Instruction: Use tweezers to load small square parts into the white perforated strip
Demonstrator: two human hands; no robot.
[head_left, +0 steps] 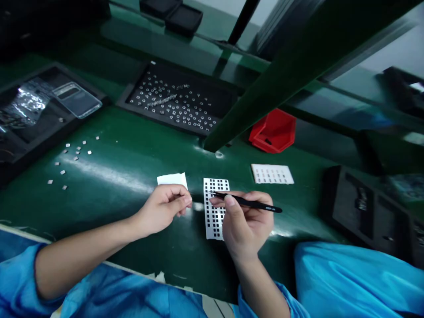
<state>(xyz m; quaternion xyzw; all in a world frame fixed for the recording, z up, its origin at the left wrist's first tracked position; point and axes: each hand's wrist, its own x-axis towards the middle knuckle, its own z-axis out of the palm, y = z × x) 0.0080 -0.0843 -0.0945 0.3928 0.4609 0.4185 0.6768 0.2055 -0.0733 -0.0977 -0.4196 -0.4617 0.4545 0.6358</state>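
Tweezers [255, 203] of black colour are grasped in my right grip [250, 223], their tips at the white sheet with black squares [212, 218], near the centre of the frame. My left grip [167, 205] has its fingers curled together; whether it holds something, I cannot tell. Just beyond it lies a white paper [172, 178]. At upper centre, a black tray [212, 90] with small parts rests on the green desk [109, 201].

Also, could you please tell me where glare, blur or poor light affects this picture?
In the head view, a pale glare streak crosses the green table at left; in the head view, crumpled clear plastic shines brightly; the head view's upper left corner is nearly black, its right edge looks soft, and its hands and black tweezers look clearer.
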